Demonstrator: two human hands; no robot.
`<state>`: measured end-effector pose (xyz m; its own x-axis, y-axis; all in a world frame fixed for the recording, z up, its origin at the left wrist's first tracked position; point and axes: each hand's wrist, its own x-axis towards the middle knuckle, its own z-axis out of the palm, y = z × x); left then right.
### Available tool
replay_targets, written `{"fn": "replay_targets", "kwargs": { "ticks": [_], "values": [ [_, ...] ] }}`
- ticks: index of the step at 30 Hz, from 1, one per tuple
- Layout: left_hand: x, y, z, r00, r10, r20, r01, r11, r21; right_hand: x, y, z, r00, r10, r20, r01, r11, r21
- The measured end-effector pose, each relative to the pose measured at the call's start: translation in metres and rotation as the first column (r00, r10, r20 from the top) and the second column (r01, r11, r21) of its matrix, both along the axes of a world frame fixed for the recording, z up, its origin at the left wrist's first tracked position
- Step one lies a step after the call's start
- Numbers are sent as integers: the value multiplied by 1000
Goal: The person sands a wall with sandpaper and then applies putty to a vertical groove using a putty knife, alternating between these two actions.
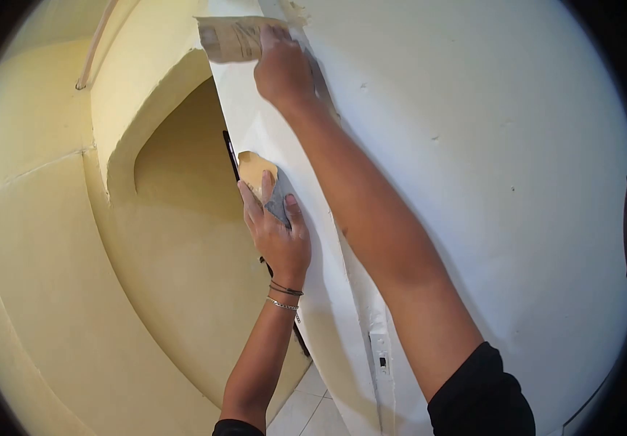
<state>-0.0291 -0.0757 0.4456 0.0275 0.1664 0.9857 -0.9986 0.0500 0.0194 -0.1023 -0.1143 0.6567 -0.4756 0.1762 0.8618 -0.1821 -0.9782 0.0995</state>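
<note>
My right hand (284, 69) is raised high, its fingers closed on a brown sheet of sandpaper (230, 40) with dark print on its back. The sheet lies across the upper part of a narrow white wall face (251, 102) and sticks out past its left edge. Lower down, my left hand (277, 236), with bracelets at the wrist, grips a torn, folded piece of sandpaper (257, 171). Its tan back and grey side both show, and it overlaps the left edge of the white face in this view.
A broad white wall (487, 182) with small marks runs along the right. A wall switch or socket plate (380, 354) sits low near the corner. To the left are yellow walls (37, 254) and an arched opening (175, 152); pale floor tiles (310, 403) show below.
</note>
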Motion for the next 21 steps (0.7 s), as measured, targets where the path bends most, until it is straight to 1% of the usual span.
{"fn": "replay_targets", "kwargs": {
  "ticks": [1, 2, 3, 4, 5, 7, 8, 10, 13, 14, 16, 17, 19, 20, 21],
  "values": [
    [-1, 0, -1, 1000, -2, -1, 2, 1000, -1, -2, 0, 5, 999, -42, 15, 43, 999, -27],
    [0, 0, 0, 1000, 4, 0, -4, 1000, 1, -1, -2, 4, 999, -37, 16, 38, 999, -25],
    [0, 0, -1, 1000, -9, -10, 9, 1000, 2, -10, 13, -9, 988, 74, -139, -56, 990, 126],
    [0, 0, -1, 1000, -25, -18, 25, 1000, 1, -17, 25, -21, 942, 199, -269, -120, 951, 284],
    [-2, 1, 1, 999, -28, -16, 28, 1000, 0, -12, 26, -31, 961, 153, -231, -109, 976, 189],
    [-3, 5, 1, 1000, 21, -20, -20, 999, 37, -5, 21, -28, 987, 102, -121, -88, 990, 114],
    [-5, 6, 2, 999, 27, -19, -27, 999, 37, -4, 17, -22, 987, 108, -120, -95, 989, 114],
    [-10, 5, 1, 989, -121, -80, 122, 992, 7, -13, 18, -12, 979, 125, -164, -112, 990, 84],
    [-5, 4, 1, 994, -82, -70, 83, 996, 20, -6, 23, -35, 977, 167, -129, -156, 983, 95],
    [-5, 4, 2, 994, -79, -77, 81, 996, 25, -5, 23, -35, 976, 171, -133, -158, 982, 101],
    [-5, 6, 3, 999, -16, -45, 18, 999, 46, 0, 19, -36, 987, 141, -81, -138, 989, 52],
    [-7, 7, 2, 999, -13, -49, 15, 998, 58, 2, 16, -30, 986, 145, -83, -140, 988, 65],
    [-13, 8, 3, 985, -154, -82, 156, 987, 21, -6, 16, -13, 986, 150, -67, -145, 987, 71],
    [-9, 5, 2, 985, -152, -85, 155, 987, 30, -12, 19, -21, 967, 190, -170, -167, 976, 141],
    [-3, 1, 1, 989, -128, -70, 130, 991, 23, -4, 18, -35, 966, 194, -171, -169, 974, 150]
  ]
}}
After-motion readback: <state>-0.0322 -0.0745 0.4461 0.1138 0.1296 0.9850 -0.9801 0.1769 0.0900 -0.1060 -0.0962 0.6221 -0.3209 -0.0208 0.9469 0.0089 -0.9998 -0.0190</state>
